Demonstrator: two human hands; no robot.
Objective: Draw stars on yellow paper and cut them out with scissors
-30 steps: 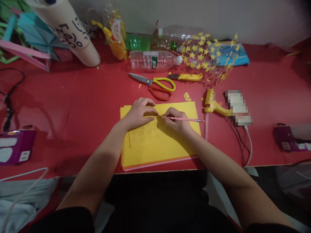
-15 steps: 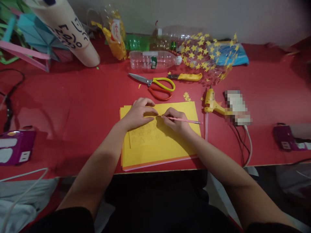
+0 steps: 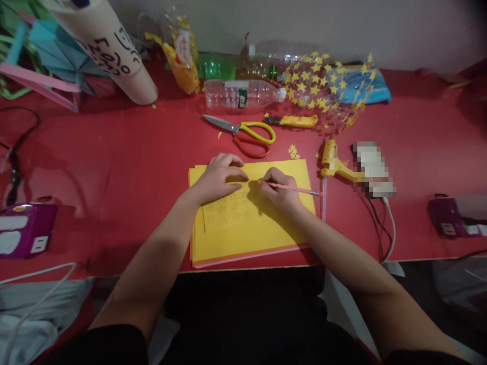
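While my left hand [image 3: 216, 180] lies open on the star-marked yellow paper [image 3: 251, 243], my right hand [image 3: 284, 191], gripping the pencil [image 3: 304, 190], has shifted slightly rightward, apparently interrupting the marking.

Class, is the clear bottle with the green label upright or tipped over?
Tipped over: the bottle lies lengthwise on the red table, its white cap pointing right.
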